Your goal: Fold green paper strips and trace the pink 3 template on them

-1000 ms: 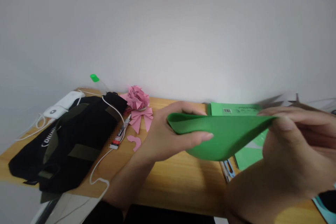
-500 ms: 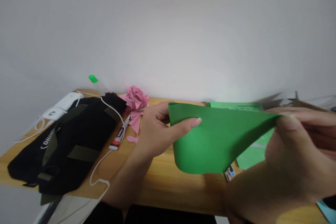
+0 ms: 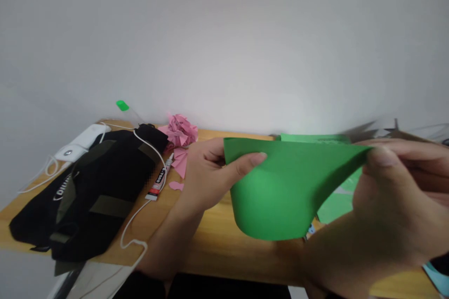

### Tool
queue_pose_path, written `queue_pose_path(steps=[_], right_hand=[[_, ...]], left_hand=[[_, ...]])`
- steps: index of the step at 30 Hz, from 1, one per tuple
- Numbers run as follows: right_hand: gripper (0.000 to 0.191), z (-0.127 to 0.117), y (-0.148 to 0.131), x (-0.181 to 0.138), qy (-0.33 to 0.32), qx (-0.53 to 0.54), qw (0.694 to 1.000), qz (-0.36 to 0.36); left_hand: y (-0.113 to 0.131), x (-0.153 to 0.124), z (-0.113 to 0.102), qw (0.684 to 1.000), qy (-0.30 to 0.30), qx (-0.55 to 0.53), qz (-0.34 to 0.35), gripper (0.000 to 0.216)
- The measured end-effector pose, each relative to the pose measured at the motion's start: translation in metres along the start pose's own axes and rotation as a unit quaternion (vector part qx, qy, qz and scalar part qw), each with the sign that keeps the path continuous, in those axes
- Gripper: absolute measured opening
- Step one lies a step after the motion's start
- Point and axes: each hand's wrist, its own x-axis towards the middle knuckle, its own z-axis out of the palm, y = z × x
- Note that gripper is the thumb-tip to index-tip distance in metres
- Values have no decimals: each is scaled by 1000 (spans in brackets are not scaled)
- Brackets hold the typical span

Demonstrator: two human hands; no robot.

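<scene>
A green paper sheet (image 3: 284,191) hangs curved above the wooden table (image 3: 224,243), folded over so its two upper edges meet. My left hand (image 3: 206,175) pinches the sheet's left corner between thumb and fingers. My right hand (image 3: 393,205), close to the camera, pinches the sheet's right corner. The bend of the sheet sags down toward the table. Behind it lies a pack of green paper (image 3: 333,203), mostly hidden by the sheet and my right hand.
A black bag (image 3: 91,191) with a white cable (image 3: 135,224) covers the table's left part. Beside it lie a glue tube (image 3: 159,182), a pink paper flower (image 3: 180,131), pink paper pieces (image 3: 179,161) and a white charger (image 3: 75,145). A green-capped bottle (image 3: 124,107) stands at the wall.
The green sheet has been brought from lying nearly flat to hanging down in a deeper curve. My left thumb shifted back toward the left corner. Both hands kept their grip.
</scene>
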Motion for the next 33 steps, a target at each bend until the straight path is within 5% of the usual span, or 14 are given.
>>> queue_pose_path(steps=[3,11,15,18,24,33], right_hand=[[22,-1,3,1,-1,1,1000,-2],[13,-3,0,2,18,-37,999,30],[10,-4,-3,4,-1,-77,996,33],[12,-3,-3,5,2,-62,998,33],[13,-4,-2,3,-6,-54,998,30],[12,-3,-1,3,8,-43,999,24]], left_hand=[[0,-1,-1,999,14,38,14,3],[0,2,-5,989,23,110,94,63],[5,-1,-10,994,-20,92,49,23],[7,-4,-14,994,-27,98,48,49],[6,-3,-18,979,-26,169,115,27],[3,-3,-19,966,0,192,174,28]])
